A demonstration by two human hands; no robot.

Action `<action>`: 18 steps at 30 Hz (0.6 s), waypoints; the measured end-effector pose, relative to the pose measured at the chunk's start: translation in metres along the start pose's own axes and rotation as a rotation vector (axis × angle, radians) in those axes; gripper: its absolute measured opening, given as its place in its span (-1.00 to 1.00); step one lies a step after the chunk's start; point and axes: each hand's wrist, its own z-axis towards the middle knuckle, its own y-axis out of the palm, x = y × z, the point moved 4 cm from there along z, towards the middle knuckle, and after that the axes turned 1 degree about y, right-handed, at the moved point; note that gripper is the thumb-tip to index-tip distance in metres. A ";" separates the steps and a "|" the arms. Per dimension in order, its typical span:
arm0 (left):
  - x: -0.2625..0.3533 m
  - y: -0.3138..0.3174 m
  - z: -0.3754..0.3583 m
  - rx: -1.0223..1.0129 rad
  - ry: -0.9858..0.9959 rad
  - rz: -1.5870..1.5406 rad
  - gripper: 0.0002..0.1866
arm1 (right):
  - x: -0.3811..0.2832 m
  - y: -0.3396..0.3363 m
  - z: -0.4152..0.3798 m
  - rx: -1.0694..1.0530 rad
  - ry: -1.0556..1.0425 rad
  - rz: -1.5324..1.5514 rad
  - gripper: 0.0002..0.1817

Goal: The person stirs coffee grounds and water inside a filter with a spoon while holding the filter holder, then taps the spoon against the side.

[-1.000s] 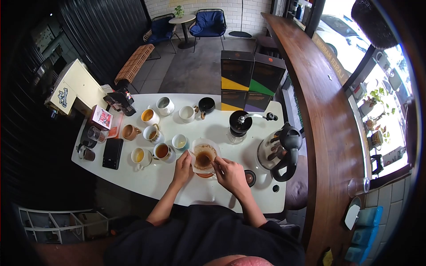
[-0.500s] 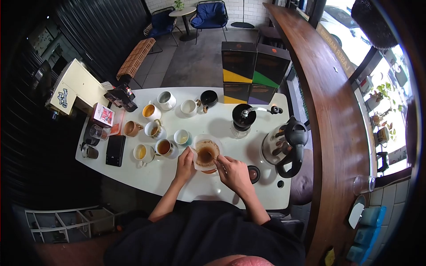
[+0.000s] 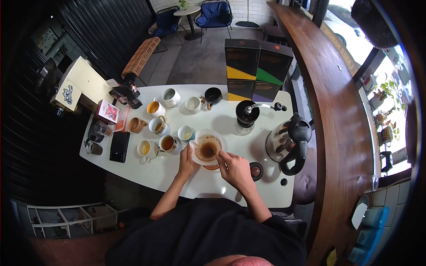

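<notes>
A white paper coffee filter (image 3: pixel 207 146), stained brown inside with wet coffee grounds, sits at the front middle of the table between my hands. Fingers and thumb of my left hand (image 3: pixel 188 163) pinch its left edge. On the right edge, my right hand (image 3: pixel 235 169) also pinches the paper. Beneath the filter an orange-brown rim (image 3: pixel 212 167) shows in part; whatever bears the filter is mostly hidden. Close beyond my left hand stand a pale blue cup (image 3: pixel 186 133) and a mug of dark tea-coloured liquid (image 3: pixel 167 142). A small round black-rimmed object (image 3: pixel 255 171) lies beside my right hand.
Several mugs, among them a yellow-lined mug (image 3: pixel 153 107), fill the table's left half. A hand grinder (image 3: pixel 246 116) and a black-handled kettle (image 3: pixel 290 142) stand right, with stacked black boxes (image 3: pixel 253 66) behind. A black scale (image 3: pixel 119 147) lies left. A wooden counter (image 3: pixel 333 133) runs alongside.
The camera view has shifted slightly, so the table appears a little further right. Both hands still pinch the filter's edges, and the paper looks opened a little wider.
</notes>
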 end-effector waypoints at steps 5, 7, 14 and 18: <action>-0.001 -0.001 -0.011 0.227 0.301 0.232 -0.53 | 0.002 -0.002 -0.002 0.025 -0.008 0.023 -0.84; 0.004 0.003 -0.008 0.159 0.023 -0.090 -0.53 | 0.004 -0.003 -0.003 0.039 -0.012 0.027 -0.83; -0.050 -0.002 -0.009 0.201 0.090 0.151 -0.51 | 0.004 -0.005 0.000 0.038 -0.039 0.040 -0.82; -0.020 0.000 -0.013 0.203 -0.014 0.037 -0.50 | 0.007 -0.004 0.003 0.041 -0.062 0.028 -0.81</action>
